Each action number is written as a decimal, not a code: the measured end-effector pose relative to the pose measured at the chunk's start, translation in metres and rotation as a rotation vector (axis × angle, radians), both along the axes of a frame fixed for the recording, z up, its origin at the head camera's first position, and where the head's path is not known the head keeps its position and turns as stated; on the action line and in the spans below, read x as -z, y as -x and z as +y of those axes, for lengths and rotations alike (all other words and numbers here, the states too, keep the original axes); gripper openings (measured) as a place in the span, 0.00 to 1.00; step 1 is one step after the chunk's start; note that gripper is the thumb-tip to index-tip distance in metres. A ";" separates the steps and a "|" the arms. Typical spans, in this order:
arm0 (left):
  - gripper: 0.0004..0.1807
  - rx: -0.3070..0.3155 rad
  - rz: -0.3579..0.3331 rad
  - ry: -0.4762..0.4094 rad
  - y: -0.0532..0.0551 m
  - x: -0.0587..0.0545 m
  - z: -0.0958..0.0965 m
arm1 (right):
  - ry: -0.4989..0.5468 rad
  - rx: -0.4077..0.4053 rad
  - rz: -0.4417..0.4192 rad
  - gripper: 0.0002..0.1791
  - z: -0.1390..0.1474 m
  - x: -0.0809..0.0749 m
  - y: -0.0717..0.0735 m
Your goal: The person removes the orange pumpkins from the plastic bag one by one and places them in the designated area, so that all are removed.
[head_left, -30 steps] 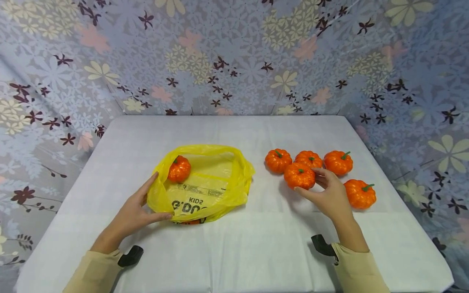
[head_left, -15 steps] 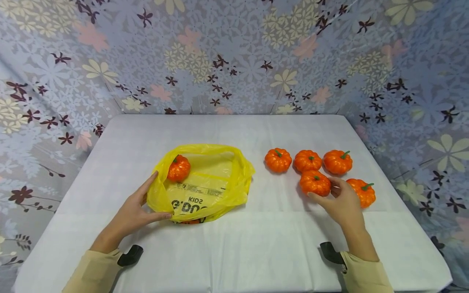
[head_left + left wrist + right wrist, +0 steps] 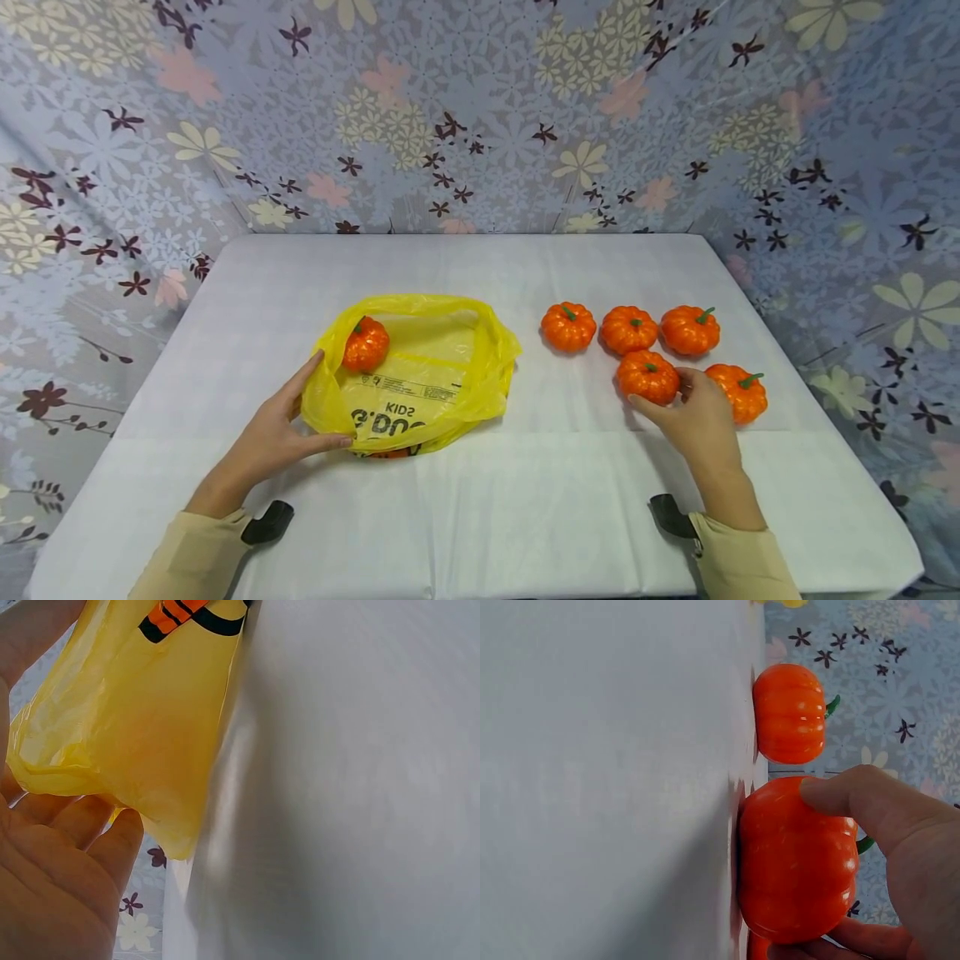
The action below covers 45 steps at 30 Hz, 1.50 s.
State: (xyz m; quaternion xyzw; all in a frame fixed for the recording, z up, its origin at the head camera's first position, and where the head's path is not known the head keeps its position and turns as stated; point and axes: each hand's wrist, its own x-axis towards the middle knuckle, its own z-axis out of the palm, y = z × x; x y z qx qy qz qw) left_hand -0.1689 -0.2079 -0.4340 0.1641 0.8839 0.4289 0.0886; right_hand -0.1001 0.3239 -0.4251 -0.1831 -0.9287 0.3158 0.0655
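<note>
My left hand (image 3: 277, 433) holds the left side of an open yellow plastic bag (image 3: 487, 400), thumb at its near rim and fingers around the far left side. The left wrist view shows fingers against the yellow plastic bag (image 3: 150, 750). Inside its mouth lies a small orange toy pumpkin (image 3: 366, 344) with a green stem. My right hand (image 3: 701, 412) pinches another toy pumpkin (image 3: 647, 377) between thumb and fingers. In the right wrist view this pumpkin (image 3: 795, 862) sits right at the white tabletop, its far side partly covered by fingers.
Around the right hand are more toy pumpkins: one at the back left (image 3: 567, 327), one just behind (image 3: 628, 330), one at the back right (image 3: 690, 330) and one to the right (image 3: 738, 393). A white cloth (image 3: 480, 517) covers the table, with a flowered curtain (image 3: 480, 117) behind.
My right hand has carried its pumpkin to the right and nearer, down to the table in front of the back row. The left hand and bag have stayed in place.
</note>
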 end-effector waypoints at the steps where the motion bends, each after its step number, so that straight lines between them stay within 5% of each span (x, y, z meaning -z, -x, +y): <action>1: 0.68 0.000 0.000 0.001 0.000 0.000 0.000 | -0.005 0.000 0.000 0.53 -0.001 0.000 0.000; 9: 0.68 0.017 0.022 -0.005 0.002 0.001 0.000 | -0.007 0.050 0.032 0.63 -0.009 -0.005 -0.004; 20: 0.68 0.010 0.014 0.004 0.002 0.000 0.000 | 0.021 0.081 0.118 0.64 -0.016 -0.019 -0.002; 31: 0.68 0.019 0.025 -0.022 0.003 0.000 0.001 | 0.004 -0.025 0.262 0.57 -0.037 -0.031 0.015; 45: 0.68 0.001 0.006 -0.005 0.002 -0.002 0.004 | 0.008 -0.133 0.286 0.51 -0.070 -0.029 0.032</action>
